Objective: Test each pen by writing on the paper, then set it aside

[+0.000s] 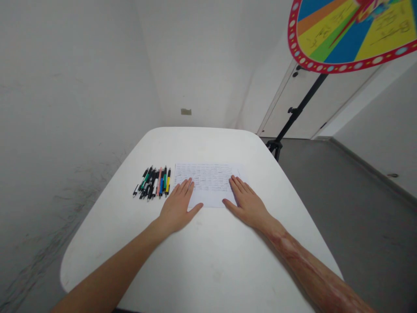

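Observation:
A sheet of paper (208, 198) covered with lines of handwriting lies flat on the white table (208, 145). Across its left edge rests my left hand (178, 206), palm down, with the thumb spread toward the middle. My right hand (246, 202) lies in the same way over the right side, fingers stretched out on the writing. Neither hand holds anything. Just left of the paper, close to my left hand, several pens (153, 182) lie side by side in a loose bunch, mostly black, with green, yellow, blue and pink among them.
A colourful prize wheel (345, 39) on a black tripod stand (295, 114) stands beyond the table's right side. Behind it is a white door (293, 117). A scuffed white wall (74, 108) runs along the left.

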A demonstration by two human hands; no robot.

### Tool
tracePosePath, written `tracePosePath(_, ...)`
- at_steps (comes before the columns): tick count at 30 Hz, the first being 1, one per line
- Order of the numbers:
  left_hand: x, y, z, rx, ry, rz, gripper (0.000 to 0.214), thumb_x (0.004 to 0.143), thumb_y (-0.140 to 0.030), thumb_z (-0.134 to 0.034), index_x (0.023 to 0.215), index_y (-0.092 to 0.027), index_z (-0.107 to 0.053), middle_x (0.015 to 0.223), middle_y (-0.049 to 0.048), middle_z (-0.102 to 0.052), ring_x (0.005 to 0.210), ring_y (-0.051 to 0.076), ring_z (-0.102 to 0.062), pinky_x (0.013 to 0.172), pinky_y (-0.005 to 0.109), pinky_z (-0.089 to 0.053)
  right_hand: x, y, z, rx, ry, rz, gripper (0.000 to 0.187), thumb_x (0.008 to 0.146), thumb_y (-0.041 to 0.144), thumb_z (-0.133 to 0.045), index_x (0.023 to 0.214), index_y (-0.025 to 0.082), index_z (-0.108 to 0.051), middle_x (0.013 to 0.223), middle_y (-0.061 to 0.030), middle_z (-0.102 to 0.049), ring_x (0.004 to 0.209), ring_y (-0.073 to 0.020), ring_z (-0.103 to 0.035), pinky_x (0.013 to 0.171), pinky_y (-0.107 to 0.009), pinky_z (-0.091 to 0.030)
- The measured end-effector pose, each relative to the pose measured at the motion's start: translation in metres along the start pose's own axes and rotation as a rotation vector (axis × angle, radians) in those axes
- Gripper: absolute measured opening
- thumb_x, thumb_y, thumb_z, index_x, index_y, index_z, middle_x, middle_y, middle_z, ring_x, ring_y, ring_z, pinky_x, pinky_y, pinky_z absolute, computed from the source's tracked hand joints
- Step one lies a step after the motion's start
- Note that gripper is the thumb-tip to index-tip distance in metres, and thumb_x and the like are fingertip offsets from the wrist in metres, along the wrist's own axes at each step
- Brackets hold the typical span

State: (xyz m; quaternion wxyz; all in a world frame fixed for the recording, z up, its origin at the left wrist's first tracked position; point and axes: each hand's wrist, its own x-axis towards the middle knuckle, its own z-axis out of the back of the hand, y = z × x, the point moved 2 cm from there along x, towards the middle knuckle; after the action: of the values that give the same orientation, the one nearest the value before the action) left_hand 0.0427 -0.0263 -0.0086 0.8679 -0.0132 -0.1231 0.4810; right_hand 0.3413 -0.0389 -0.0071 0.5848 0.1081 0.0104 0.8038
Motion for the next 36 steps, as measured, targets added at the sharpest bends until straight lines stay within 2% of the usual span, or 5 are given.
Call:
tracePosePath(11,0.001,0.0,0.003,-0.047,0.007,0.016,0.083,0.112,-0.07,-0.036,0.172,-0.013,-0.034,0.182,0.0166,-0.03,0.169,0.031,-0.03,0.14,0.052,-0.027,0.0,0.001,-0.001,0.011,-0.016,-0.012,0.088,0.11,0.066,-0.042,0.178,0.013,-0.022,0.183,-0.0173,-0.028,0.17,-0.0341,-0.028,0.138,-0.055,-0.03)
tracePosePath(21,0.014,0.017,0.05,-0.18,-0.216,0.22,0.05,0.108,-0.053,-0.056,0.144,-0.02,-0.065,0.145,0.0111,-0.073,0.135,0.03,-0.068,0.122,0.047,-0.051,-0.003,-0.003,0.003,0.149,-0.147,0.043,0.077,0.109,0.058,-0.051,0.171,0.014,-0.037,0.179,-0.0198,-0.037,0.166,-0.0387,-0.037,0.135,-0.059,-0.036)
tracePosePath(26,0.024,0.047,0.077,0.045,-0.05,0.462,0.035,0.104,-0.048,-0.059,0.118,-0.02,-0.073,0.104,0.01,-0.081,0.099,0.032,-0.077,0.087,0.043,-0.06,-0.003,-0.002,0.003,0.166,-0.168,0.049,0.075,0.109,0.055,-0.053,0.17,0.014,-0.038,0.178,-0.0202,-0.04,0.164,-0.0383,-0.04,0.134,-0.059,-0.038)
tracePosePath(31,0.035,0.062,0.084,0.227,0.109,0.525,0.033,0.102,-0.046,-0.056,0.107,-0.02,-0.075,0.103,0.0133,-0.081,0.098,0.036,-0.078,0.081,0.043,-0.058,-0.003,-0.002,0.002,0.178,-0.172,0.041,0.074,0.108,0.055,-0.054,0.169,0.015,-0.04,0.177,-0.0205,-0.041,0.163,-0.0385,-0.041,0.133,-0.06,-0.038)
tracePosePath(36,0.047,0.055,0.08,0.252,0.194,0.527,0.035,0.101,-0.041,-0.054,0.107,-0.017,-0.078,0.11,0.0175,-0.082,0.103,0.037,-0.079,0.081,0.043,-0.059,-0.003,-0.003,0.002,0.186,-0.181,0.051,0.072,0.109,0.055,-0.054,0.169,0.018,-0.04,0.177,-0.0197,-0.041,0.162,-0.039,-0.043,0.132,-0.061,-0.039)
